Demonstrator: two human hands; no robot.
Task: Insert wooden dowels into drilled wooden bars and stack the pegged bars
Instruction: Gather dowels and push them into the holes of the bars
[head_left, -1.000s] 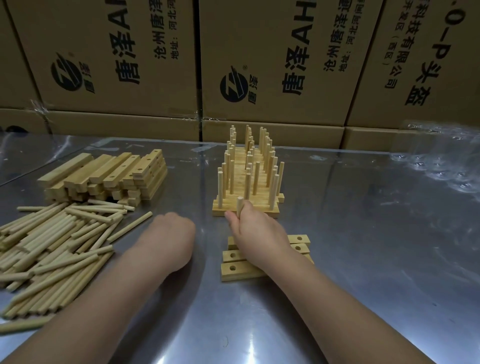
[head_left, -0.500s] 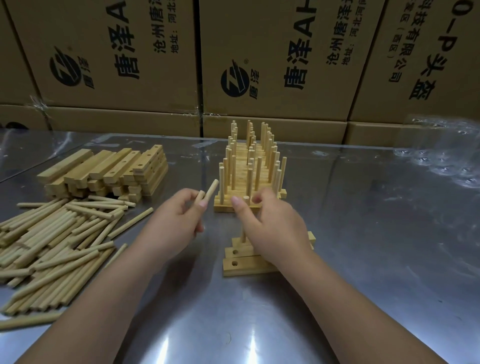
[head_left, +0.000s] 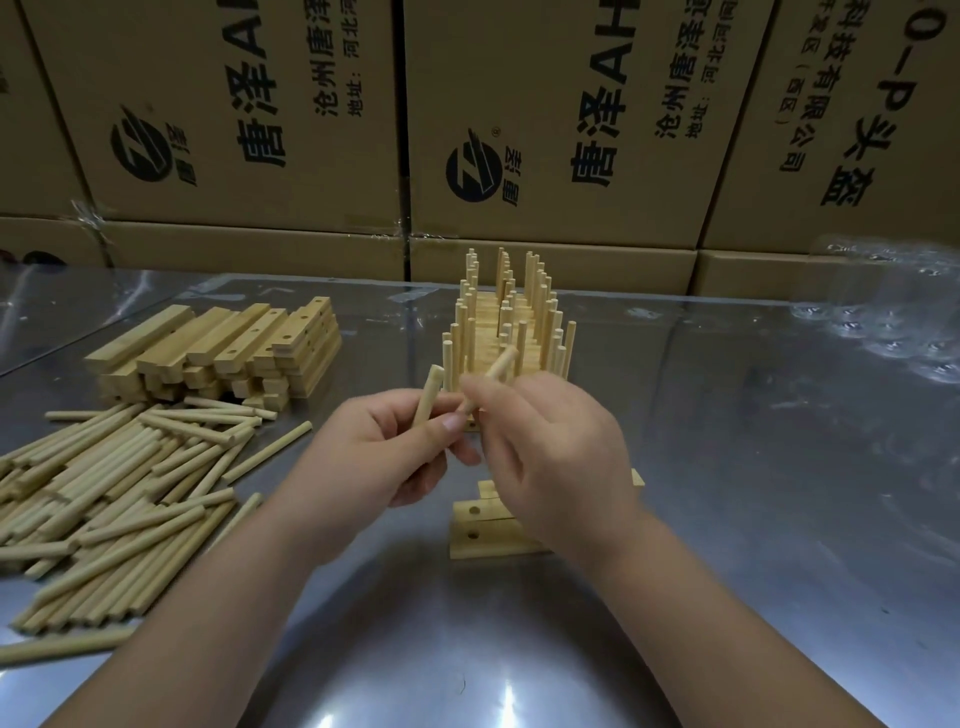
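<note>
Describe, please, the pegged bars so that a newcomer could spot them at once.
On the steel table, look to the middle, just beyond the right hand. The pegged bars sit in front of the cardboard boxes; unlike the plain drilled bars piled to the left, they bristle with upright dowels.

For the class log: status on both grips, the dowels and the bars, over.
Left grip holds a dowel. Right grip pinches a second dowel. Drilled bars below, left holes empty. Nothing seen in the way.

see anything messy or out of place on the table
Nothing looks damaged. The dowel pile is loosely splayed, and a stray dowel lies apart at its right. The blank bars are heaped unevenly. The pegged stack stands straight.
</note>
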